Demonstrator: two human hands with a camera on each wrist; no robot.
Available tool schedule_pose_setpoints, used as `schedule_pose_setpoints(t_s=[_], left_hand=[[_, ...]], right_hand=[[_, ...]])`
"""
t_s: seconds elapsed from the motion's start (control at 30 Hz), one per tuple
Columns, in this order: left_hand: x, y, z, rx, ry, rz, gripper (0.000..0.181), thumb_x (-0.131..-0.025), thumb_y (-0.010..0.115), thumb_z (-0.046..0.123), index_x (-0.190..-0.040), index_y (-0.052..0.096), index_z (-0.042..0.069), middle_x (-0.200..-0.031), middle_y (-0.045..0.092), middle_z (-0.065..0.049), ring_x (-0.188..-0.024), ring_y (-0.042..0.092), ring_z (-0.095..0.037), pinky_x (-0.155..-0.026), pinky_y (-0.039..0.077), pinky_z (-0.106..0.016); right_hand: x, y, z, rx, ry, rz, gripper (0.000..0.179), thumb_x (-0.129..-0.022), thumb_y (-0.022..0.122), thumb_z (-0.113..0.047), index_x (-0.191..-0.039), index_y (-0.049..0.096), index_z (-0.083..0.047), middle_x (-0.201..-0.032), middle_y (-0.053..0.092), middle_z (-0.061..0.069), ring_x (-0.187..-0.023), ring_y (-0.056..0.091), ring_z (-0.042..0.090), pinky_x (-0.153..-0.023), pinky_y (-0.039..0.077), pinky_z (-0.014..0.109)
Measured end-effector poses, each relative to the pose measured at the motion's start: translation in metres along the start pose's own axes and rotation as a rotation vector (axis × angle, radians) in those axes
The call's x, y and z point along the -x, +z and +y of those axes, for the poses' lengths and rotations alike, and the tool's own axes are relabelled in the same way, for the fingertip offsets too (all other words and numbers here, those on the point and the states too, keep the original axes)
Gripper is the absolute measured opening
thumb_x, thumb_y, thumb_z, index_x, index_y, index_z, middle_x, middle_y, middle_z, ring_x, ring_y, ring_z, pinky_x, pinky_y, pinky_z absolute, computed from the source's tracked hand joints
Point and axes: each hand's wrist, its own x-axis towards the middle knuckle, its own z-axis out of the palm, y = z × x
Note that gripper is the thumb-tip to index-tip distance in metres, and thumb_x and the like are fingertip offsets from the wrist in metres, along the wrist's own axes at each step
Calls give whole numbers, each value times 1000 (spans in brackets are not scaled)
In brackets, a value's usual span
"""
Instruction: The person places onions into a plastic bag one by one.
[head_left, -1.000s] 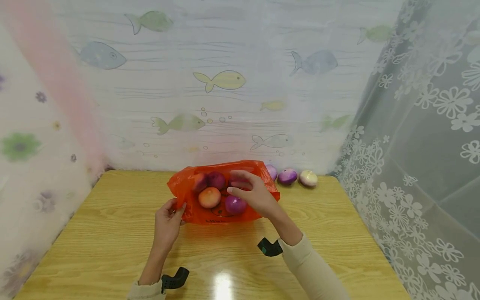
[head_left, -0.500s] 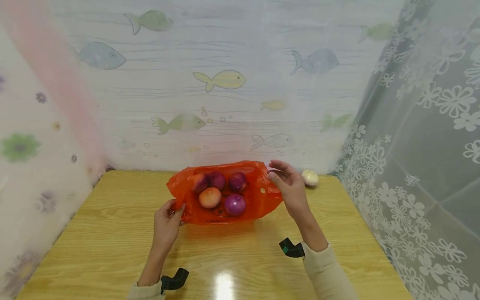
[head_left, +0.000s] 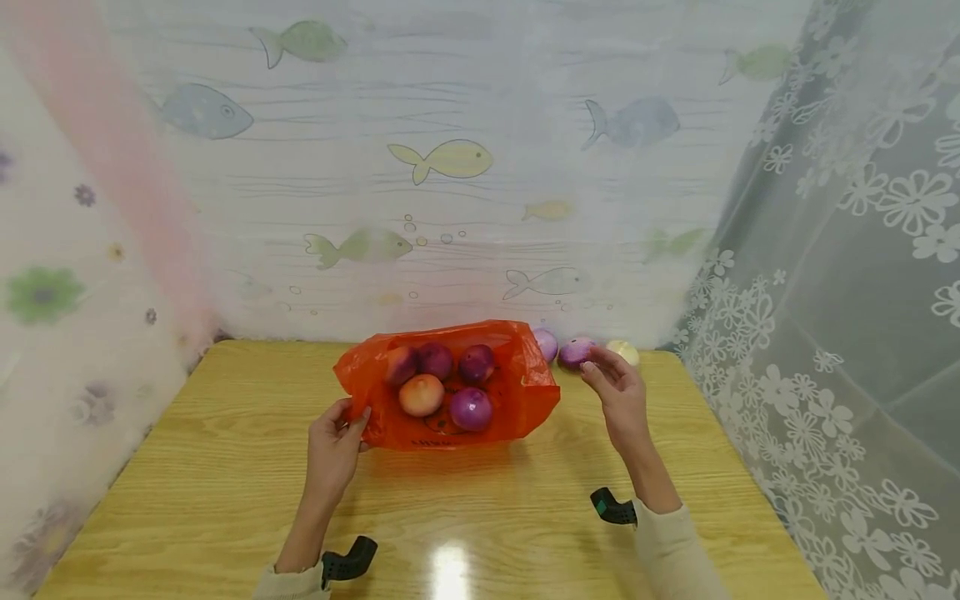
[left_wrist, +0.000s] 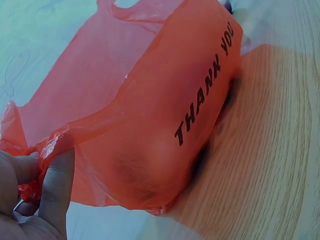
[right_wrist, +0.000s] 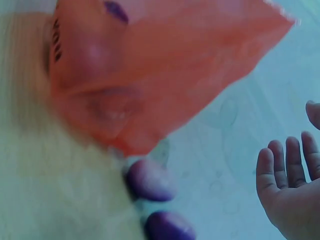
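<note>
The red bag (head_left: 517, 408) sits mid-table, its long axis running 9 to 3 o'clock in the head view, mouth gaping, with five onions (head_left: 471, 409) inside: four purple, one orange. The left hand (head_left: 334, 442) pinches the bag's edge at its 8 o'clock corner between thumb and fingers. Outside, at the bag's 2 o'clock, a pale purple onion (head_left: 547, 344), a darker one (head_left: 575, 353) and a white onion (head_left: 624, 353) line up along 9 to 3 o'clock. The right hand (head_left: 626, 402) is much the nearer to these: the darker one lies just off its fingertips toward 10 o'clock, the white one at 12. Its fingers are spread, holding nothing; the right wrist view shows a gap to the purple pair.

The bag's near side reads "THANK YOU" in black; no brand can be made out. Under it is a wood-grain table (head_left: 225, 483); at 12 o'clock stands a fish-print backdrop (head_left: 300, 183), at 3 a lace curtain (head_left: 862, 292).
</note>
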Motion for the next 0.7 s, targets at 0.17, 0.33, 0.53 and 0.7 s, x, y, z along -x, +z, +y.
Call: schedule_pose_setpoints(t_s=[0.17,0.33,0.53,0.7], left_hand=[[0,-1,0,-6,-6,-6,27,-103,57,5,-126,61,-8,-113,65,-25,-75,67,-3,-62,59,-20],[0,-1,-1,-5,-12,-12,28,-104,57,5,-128,60,-8,-114,65,-24,-76,68,-3,-62,59,-21],[1,-1,0,15,-11,-23,29,-104,56,6,-129,60,-8,-118,64,-27,-79,69,-3,-64,59,-21],[2,0,1,10,-15,-19,28,-104,56,6,-128,60,-8,-119,63,-28,-80,70,-3,-64,59,-20]], right_hand=[[-3,-22,22,43,37,64,28,-100,62,0,-127,61,4,-104,68,-10,-92,66,5,-84,56,17],[-7,-47,47,93,75,105,25,-99,65,-2,-122,63,4,-100,69,-11,-89,67,3,-79,56,16],[-16,-74,67,206,166,131,37,-99,66,-6,-131,56,10,-98,66,-17,-88,66,-2,-80,56,15],[-27,-92,76,310,238,137,50,-101,65,-13,-140,49,12,-104,63,-15,-89,62,-7,-81,56,15]])
